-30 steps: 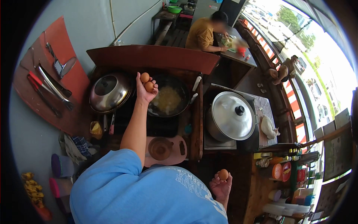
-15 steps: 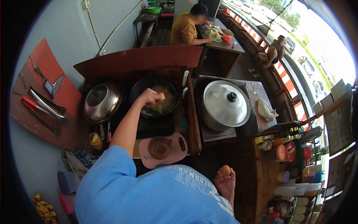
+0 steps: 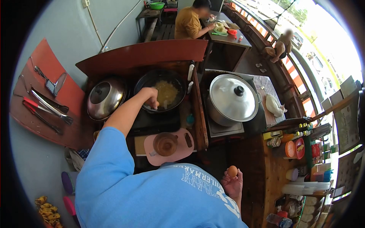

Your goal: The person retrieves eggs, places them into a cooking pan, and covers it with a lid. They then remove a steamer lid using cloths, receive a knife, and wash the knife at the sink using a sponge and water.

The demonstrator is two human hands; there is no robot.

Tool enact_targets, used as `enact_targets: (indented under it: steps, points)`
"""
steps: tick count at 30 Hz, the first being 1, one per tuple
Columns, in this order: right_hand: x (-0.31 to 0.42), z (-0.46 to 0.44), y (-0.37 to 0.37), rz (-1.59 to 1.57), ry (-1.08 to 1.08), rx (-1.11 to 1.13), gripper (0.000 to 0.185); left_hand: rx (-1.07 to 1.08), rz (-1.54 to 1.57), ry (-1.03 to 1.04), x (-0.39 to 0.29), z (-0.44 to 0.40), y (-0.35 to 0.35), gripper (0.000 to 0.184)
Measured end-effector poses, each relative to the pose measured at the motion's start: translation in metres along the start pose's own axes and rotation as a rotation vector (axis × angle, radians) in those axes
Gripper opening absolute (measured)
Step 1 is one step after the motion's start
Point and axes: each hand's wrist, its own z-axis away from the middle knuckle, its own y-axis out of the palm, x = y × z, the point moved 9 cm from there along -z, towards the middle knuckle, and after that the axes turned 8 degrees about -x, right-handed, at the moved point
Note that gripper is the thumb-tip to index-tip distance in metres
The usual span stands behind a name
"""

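My left hand (image 3: 151, 99) reaches over the near-left rim of a dark wok (image 3: 180, 81), its fingers curled together and pointing down. Whatever those fingers hold, if anything, is hidden. A yellowish, runny mass (image 3: 166, 92) lies in the bottom of the wok. Low on the right, near my body, my right hand (image 3: 232, 185) holds a brown egg (image 3: 232, 171) between its fingers. Just below the wok, a translucent brownish bowl (image 3: 165, 144) rests on a pink cutting board (image 3: 183, 152).
Left of the wok sits a lidded pan (image 3: 106, 97); right of it, a big lidded pot (image 3: 234, 100). A red panel (image 3: 140, 53) stands behind the stove. A white cat (image 3: 274, 106) lies beyond the pot. A person (image 3: 190, 24) works at a table; another sits by the railing.
My left hand has moved left and toward the wok's near rim, uncovering more of the yellowish mass. My right hand still holds the egg. The whole view has shifted slightly.
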Motion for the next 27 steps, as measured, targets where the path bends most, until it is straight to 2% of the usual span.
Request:
enact_targets:
  steps: [2, 6, 9, 15, 27]
  points:
    - [0.0, 0.0, 0.001, 0.012, -0.004, 0.003, 0.044, 0.151, 0.118, -0.049, 0.004, -0.005, 0.015, 0.036]
    - [-0.001, -0.001, 0.001, 0.036, -0.01, -0.024, 0.044, 0.201, 0.117, -0.016, 0.004, -0.014, 0.023, 0.031]
    - [0.001, -0.003, -0.004, 0.041, -0.011, -0.036, 0.044, 0.268, 0.118, -0.037, 0.009, -0.027, 0.037, 0.034]
    - [0.0, -0.003, -0.005, 0.059, -0.012, -0.028, 0.044, 0.276, 0.092, 0.021, 0.008, -0.038, 0.049, 0.038]
    - [0.002, -0.004, -0.007, 0.051, -0.018, -0.034, 0.044, 0.047, -0.183, 0.02, 0.008, -0.026, 0.027, 0.062]
